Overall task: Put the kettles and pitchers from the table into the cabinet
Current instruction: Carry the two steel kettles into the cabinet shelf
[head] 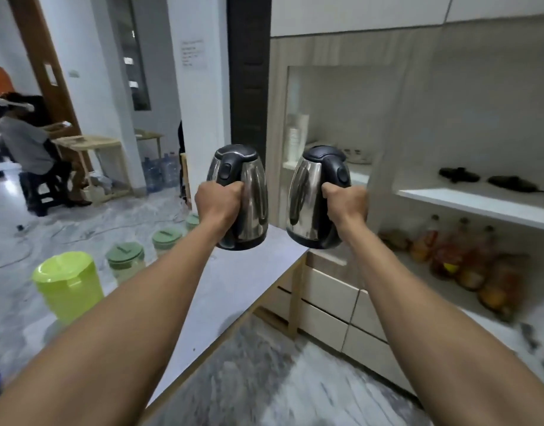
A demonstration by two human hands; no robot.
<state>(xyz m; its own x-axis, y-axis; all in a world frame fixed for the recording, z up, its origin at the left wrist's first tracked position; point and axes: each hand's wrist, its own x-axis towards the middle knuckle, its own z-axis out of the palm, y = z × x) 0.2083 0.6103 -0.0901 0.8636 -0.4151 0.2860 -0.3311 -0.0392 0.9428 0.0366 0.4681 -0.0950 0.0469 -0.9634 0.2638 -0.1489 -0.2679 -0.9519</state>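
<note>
Two steel kettles with black lids and handles are held up in the air, side by side. My left hand (219,202) is shut on the handle of the left kettle (252,195), above the far end of the grey table (233,281). My right hand (346,202) grips the handle of the right kettle (307,192), just past the table's edge toward the cabinet (479,204). A lime-green pitcher (68,284) stands on the table at the left. Three clear pitchers with green lids (126,259) stand in a row beyond it.
The cabinet has a white shelf with two black kettle bases (510,182), bottles of oil and sauces (467,259) below, and drawers (329,299) under the counter. A seated person (27,149) is far left at a small wooden table. Water jugs (160,170) stand on the floor.
</note>
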